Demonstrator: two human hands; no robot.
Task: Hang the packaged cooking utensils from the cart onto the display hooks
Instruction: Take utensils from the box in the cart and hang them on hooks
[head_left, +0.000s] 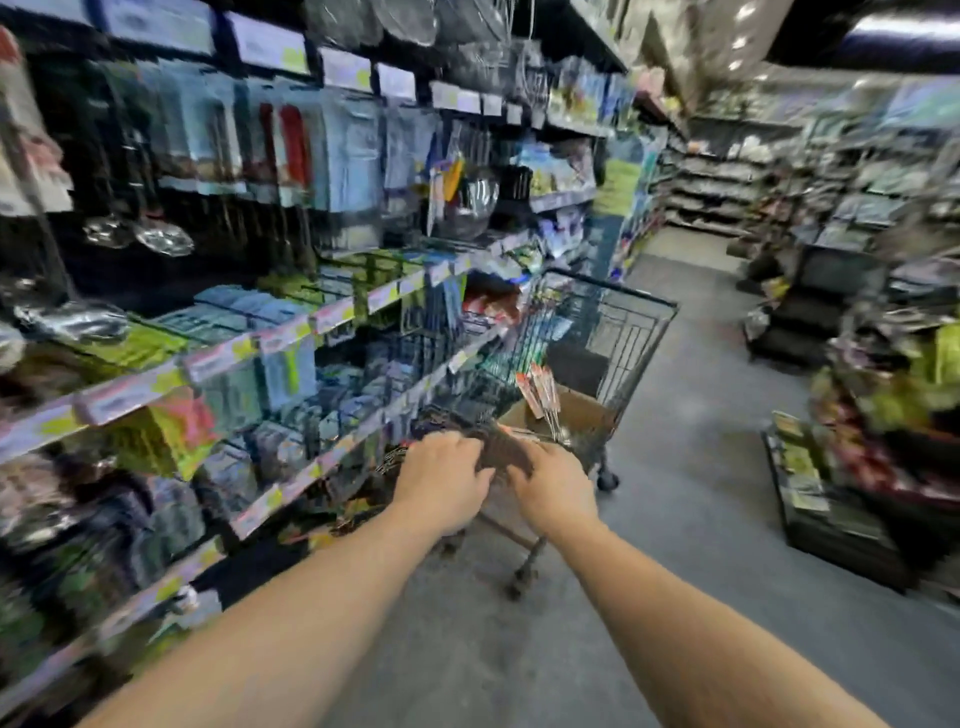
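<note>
Packaged utensils (543, 389) with orange-red card tops stand upright in a cardboard box (582, 415) inside the wire cart (623, 332), at its near end. Just in front of the cart's near rim, both hands meet over a dark, flat bundle (506, 449), which looks like more packaged utensils, though motion blur hides the detail. The left hand (441, 480) lies on the bundle's left side with fingers curled over it, and the right hand (558, 491) grips its right side, thumb toward the left hand. To the left of the cart runs a shelf unit (291, 332) with price labels along its edges; above the shelves, packaged kitchen tools (291, 150) and ladles (163, 236) hang in rows. The cart stands on a grey aisle floor (701, 467).
</note>
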